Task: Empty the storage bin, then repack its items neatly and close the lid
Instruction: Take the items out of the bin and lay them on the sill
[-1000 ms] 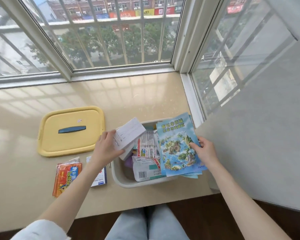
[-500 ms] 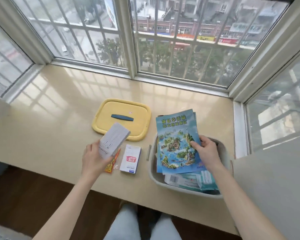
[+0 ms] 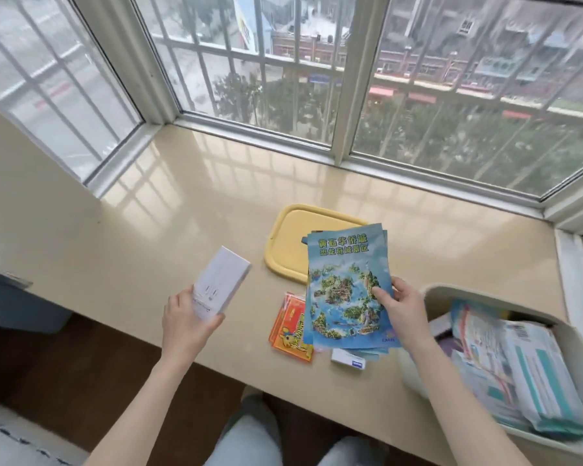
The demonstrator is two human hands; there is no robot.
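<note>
The grey storage bin [image 3: 451, 292] stands at the right edge of the beige sill, with several papers and packets [image 3: 525, 371] inside. Its yellow lid [image 3: 288, 243] lies flat further back, partly covered. My right hand [image 3: 403, 309] grips a stack of blue illustrated brochures [image 3: 345, 287] held over the sill, left of the bin. My left hand [image 3: 187, 322] holds a slim white box [image 3: 221, 287] above the sill's front edge. Red and yellow packets [image 3: 288, 331] and a small white-and-blue box [image 3: 349, 359] lie on the sill under the brochures.
Barred windows wrap the sill at the back and both sides. The beige sill [image 3: 169, 237] stretches bare to the left of the lid. A dark wood floor [image 3: 48, 358] and my knees [image 3: 249, 442] are below the front edge. A grey-blue object [image 3: 11, 304] sits at the far left.
Both hands have swung left, away from the bin: the brochures now hover over the packets and lid, and the white box is further left. The view has turned left too.
</note>
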